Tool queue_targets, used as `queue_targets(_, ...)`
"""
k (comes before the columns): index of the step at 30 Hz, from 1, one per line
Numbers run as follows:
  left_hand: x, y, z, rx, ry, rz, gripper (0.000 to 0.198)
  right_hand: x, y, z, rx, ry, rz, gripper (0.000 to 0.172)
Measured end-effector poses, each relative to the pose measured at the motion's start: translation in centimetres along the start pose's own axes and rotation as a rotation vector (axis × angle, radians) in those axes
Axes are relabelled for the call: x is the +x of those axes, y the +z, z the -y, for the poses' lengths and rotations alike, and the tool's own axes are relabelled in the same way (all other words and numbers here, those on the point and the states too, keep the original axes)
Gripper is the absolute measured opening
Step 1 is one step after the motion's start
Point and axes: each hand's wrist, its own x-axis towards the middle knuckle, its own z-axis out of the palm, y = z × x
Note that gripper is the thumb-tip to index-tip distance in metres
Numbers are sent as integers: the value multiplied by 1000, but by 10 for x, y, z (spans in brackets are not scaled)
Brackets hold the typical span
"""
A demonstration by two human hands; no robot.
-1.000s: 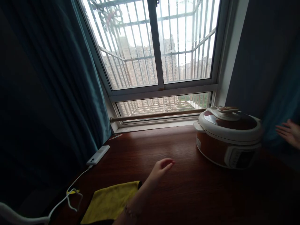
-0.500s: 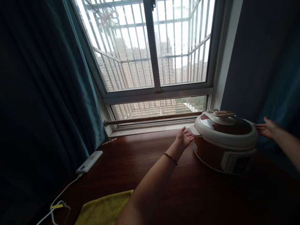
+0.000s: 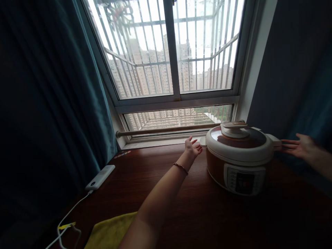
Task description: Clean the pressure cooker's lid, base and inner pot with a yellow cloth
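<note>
Cooker point(image 3: 240, 155) between spread fingers point(image 3: 287, 144), perhaps touching

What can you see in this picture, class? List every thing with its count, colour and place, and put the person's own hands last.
electric cooker: one, brown with cream lid, on the table, right side
table: one, dark red-brown wood, below the window
window: one, pale frame, bars outside, behind the table
rod: one, wooden, along the sill
left curtain: one, teal, left of the window
right curtain: one, dark teal, right of the window
power bank: one, white, table's left edge
cable: one, white, from the power bank toward near left
cloth: one, yellow, table's near edge
bracelet: one, reddish, left wrist
left hand: open, beside the cooker's left handle
right hand: open, fingertips at the cooker's right handle
</note>
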Motion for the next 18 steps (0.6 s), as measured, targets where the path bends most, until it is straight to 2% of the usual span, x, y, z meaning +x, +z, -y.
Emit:
queue_targets(6,-14,-48,-46,-28,74,-165,32,-66,60,-24,-10,68,162,38)
queue_targets(14,-57,-134,-115,-123,220,-368,34,-155,154,-73,27,118,331,32)
queue_targets(18,-81,-175,-148,-172,346,-483,39,-203,195,-100,30,170,390,27)
